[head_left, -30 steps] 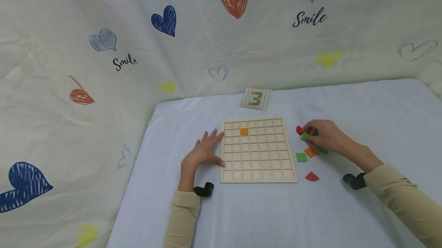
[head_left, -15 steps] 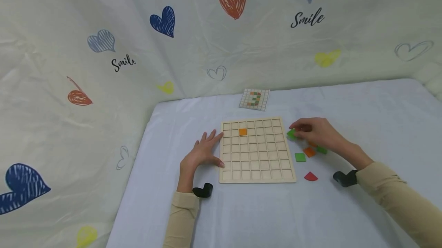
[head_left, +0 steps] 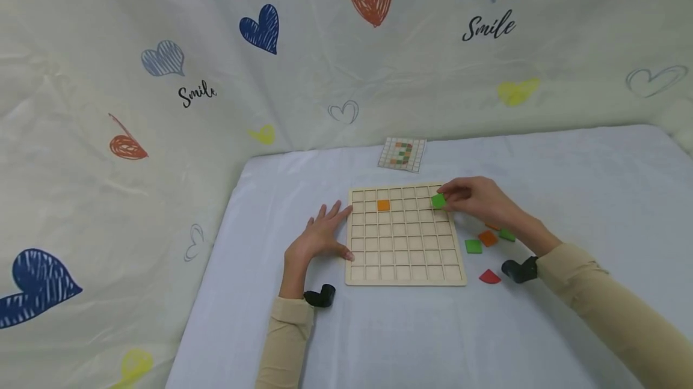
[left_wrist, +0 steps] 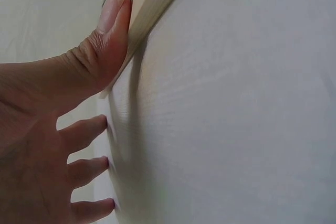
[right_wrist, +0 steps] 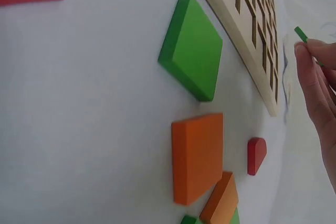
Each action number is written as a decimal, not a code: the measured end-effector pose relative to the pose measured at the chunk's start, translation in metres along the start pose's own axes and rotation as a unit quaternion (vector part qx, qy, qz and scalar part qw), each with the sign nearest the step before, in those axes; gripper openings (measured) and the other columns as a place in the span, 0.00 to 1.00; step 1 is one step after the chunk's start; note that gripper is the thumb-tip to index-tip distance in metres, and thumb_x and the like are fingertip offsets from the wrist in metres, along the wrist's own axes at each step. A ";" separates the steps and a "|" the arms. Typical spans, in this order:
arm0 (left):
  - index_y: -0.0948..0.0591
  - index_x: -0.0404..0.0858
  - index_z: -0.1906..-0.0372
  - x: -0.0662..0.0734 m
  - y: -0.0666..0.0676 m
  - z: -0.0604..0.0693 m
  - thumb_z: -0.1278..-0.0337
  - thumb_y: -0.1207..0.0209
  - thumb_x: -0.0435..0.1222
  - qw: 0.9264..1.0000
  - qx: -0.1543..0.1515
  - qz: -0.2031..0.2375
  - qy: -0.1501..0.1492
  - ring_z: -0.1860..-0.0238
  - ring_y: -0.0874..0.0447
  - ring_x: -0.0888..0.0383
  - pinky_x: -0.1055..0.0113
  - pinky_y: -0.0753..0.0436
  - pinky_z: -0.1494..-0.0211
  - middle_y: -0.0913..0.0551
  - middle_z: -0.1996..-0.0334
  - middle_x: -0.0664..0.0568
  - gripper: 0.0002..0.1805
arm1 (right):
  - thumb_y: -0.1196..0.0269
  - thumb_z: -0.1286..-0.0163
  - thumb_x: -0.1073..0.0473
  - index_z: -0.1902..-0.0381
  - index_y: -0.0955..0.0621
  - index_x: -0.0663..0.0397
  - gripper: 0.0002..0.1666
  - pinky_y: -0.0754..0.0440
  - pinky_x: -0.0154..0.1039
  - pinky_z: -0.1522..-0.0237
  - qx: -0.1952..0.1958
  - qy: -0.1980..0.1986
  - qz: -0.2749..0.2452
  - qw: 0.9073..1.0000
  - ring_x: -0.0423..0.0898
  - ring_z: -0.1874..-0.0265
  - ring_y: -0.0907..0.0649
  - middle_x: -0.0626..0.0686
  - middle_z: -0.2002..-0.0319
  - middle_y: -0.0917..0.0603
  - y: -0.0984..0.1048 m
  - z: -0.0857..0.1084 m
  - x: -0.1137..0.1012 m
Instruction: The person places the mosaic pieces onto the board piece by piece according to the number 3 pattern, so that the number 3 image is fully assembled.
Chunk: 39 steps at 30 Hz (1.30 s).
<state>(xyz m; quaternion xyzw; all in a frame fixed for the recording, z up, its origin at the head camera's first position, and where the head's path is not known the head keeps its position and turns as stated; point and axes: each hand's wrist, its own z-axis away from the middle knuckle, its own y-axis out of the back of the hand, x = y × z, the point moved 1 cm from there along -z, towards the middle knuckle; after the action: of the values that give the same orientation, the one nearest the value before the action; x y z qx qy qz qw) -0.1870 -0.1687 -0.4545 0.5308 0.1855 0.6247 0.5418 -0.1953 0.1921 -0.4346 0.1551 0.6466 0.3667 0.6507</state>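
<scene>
A pale wooden grid board (head_left: 406,243) lies flat on the table, with one orange square tile (head_left: 383,205) in a cell of its upper part. My right hand (head_left: 479,199) pinches a green square tile (head_left: 438,201) between thumb and fingertips, over the board's upper right corner. The held tile (right_wrist: 301,34) appears edge-on in the right wrist view. My left hand (head_left: 316,240) is spread beside the board's left edge. Its thumb (left_wrist: 113,24) touches the board's rim in the left wrist view, while other fingertips rest on the cloth.
Right of the board lie a green square (head_left: 473,246), an orange square (head_left: 488,238), another green tile (head_left: 507,234) and a red quarter-round piece (head_left: 489,276). A second red piece (right_wrist: 256,155) shows in the right wrist view. A pattern card (head_left: 402,154) lies behind the board.
My right hand has carried the green tile left from among the loose pieces to above the board's upper right corner. The left hand and the board have stayed put.
</scene>
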 end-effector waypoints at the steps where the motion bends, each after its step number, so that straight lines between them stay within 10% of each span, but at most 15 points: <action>1: 0.44 0.52 0.17 0.000 0.000 0.000 0.62 0.18 0.47 1.000 0.000 0.000 0.000 0.16 0.67 0.41 0.37 0.59 0.17 0.56 0.15 0.49 0.65 | 0.30 0.32 0.59 0.44 0.15 0.58 0.20 0.17 0.35 0.54 0.000 -0.001 -0.001 1.000 0.48 0.57 0.14 0.55 0.55 0.11 -0.001 -0.002 -0.001; 39: 0.44 0.51 0.17 0.003 0.002 0.001 0.62 0.17 0.46 1.000 0.002 0.006 -0.003 0.16 0.67 0.41 0.36 0.58 0.17 0.55 0.15 0.48 0.65 | 0.26 0.36 0.58 0.48 0.14 0.63 0.21 0.17 0.49 0.48 -0.025 0.024 -0.028 0.999 0.48 0.59 0.12 0.57 0.56 0.10 -0.049 -0.059 -0.025</action>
<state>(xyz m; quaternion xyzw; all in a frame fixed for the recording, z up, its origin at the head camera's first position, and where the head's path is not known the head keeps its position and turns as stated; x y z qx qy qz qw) -0.1867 -0.1674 -0.4511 0.5345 0.1822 0.6259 0.5380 -0.2359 0.1260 -0.4563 0.1118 0.6565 0.3682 0.6488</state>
